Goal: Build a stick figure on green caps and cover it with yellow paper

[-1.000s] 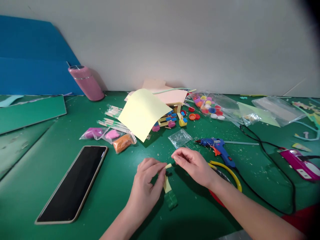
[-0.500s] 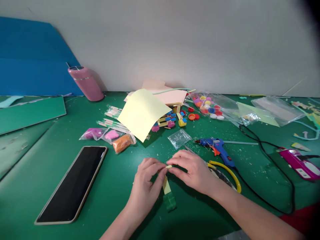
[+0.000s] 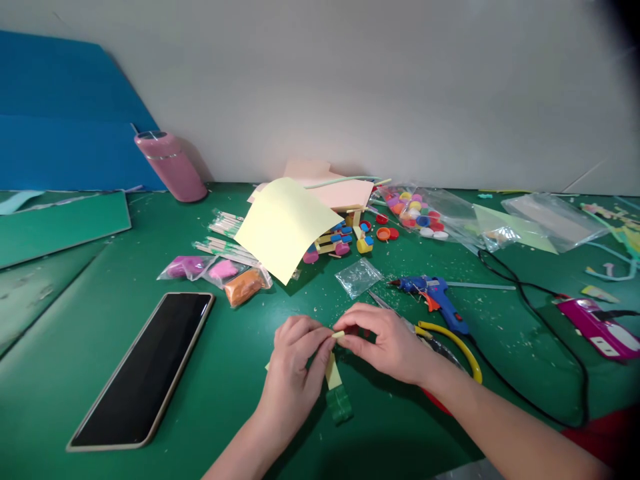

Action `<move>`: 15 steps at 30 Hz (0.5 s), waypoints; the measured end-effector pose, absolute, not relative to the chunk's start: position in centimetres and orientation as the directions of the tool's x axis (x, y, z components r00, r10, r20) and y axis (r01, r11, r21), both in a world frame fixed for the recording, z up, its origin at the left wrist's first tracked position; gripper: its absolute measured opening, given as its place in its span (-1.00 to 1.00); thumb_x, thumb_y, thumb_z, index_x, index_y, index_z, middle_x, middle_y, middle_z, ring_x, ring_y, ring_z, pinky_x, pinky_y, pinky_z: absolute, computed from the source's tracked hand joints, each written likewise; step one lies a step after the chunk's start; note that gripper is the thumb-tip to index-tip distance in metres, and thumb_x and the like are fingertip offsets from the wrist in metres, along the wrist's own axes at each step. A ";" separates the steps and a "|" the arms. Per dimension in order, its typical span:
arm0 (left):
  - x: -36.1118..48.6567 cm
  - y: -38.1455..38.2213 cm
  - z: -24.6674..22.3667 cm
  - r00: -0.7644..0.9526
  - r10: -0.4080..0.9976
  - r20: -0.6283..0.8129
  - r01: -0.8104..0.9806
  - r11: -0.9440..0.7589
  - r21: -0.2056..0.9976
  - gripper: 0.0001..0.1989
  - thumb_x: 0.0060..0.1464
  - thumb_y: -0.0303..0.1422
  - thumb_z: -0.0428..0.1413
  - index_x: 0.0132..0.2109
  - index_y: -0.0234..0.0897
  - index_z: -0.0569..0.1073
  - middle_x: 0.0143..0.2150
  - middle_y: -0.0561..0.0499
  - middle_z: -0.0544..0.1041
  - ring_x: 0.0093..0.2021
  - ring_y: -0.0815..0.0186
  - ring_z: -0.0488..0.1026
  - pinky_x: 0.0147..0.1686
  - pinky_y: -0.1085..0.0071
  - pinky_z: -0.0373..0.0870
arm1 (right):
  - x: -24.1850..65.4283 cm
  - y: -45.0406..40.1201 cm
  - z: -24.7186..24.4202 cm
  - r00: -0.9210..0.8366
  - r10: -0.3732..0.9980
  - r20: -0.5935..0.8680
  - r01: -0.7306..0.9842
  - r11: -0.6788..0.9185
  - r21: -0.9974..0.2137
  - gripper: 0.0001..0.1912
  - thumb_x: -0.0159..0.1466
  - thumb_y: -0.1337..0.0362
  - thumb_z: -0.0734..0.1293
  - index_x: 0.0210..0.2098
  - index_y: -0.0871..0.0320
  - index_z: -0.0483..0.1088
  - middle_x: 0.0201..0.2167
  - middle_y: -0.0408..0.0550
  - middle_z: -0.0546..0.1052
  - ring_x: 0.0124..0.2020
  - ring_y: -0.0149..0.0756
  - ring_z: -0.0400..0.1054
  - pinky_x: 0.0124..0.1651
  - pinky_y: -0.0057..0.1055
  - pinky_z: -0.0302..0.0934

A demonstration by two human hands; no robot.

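Note:
A small pale yellow piece is pinched between the fingertips of both hands, low in the middle of the view. My left hand grips its left end with thumb and forefinger. From the right, my right hand holds the other end the same way. Below the fingertips, a pale yellow strip lies on the table beside my left hand, with a green translucent piece at its lower end. The tips of scissors show behind my right hand.
A phone lies at the left. Behind the hands are a yellow sheet, bagged clay and a small clear bag. A blue glue gun with a black cord and a yellow tube lie at the right.
My right hand has shifted slightly, with its fingers more bent, and more of the scissors shows beside it. Both hands still pinch the small piece.

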State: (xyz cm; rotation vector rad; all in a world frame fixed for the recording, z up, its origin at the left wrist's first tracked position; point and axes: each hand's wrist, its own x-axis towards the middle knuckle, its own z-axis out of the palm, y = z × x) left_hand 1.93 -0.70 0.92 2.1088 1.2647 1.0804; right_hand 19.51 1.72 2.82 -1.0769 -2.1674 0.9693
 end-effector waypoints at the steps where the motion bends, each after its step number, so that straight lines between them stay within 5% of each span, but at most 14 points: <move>1: 2.0 -0.7 0.9 0.273 0.873 0.404 0.539 -0.486 0.688 -0.88 0.08 -0.52 0.01 -0.32 -0.32 0.44 -0.39 -0.04 0.43 -0.32 0.28 0.30 -0.31 0.30 0.27 | 19.4 1.7 2.9 -0.531 0.844 0.072 0.431 0.342 -0.835 -0.83 0.25 0.25 0.24 -0.22 0.18 0.39 -0.30 -0.05 0.45 -0.31 -0.36 0.31 -0.28 -0.47 0.18; 8: 2.0 -0.6 0.8 0.256 0.795 0.551 0.588 -0.580 0.564 -0.91 0.01 -0.57 0.07 -0.31 -0.36 0.44 -0.41 -0.06 0.43 -0.33 0.28 0.32 -0.33 0.29 0.29 | 18.2 2.1 2.6 -0.509 0.821 -0.257 0.215 -0.168 -0.962 -0.68 0.25 0.11 0.19 -0.51 0.21 0.29 -0.57 -0.20 0.30 -0.56 -0.48 0.13 -0.51 -0.52 0.03; 15: 2.0 -0.7 0.7 0.222 0.751 0.622 0.586 -0.612 0.531 -0.89 -0.02 -0.58 0.10 -0.31 -0.35 0.45 -0.41 -0.04 0.48 -0.33 0.27 0.34 -0.33 0.29 0.32 | 17.7 1.9 2.3 -0.486 0.841 -0.236 0.180 -0.168 -0.969 -0.69 0.22 0.10 0.22 -0.50 0.20 0.26 -0.63 -0.27 0.17 -0.60 -0.51 0.00 -0.56 -0.53 -0.09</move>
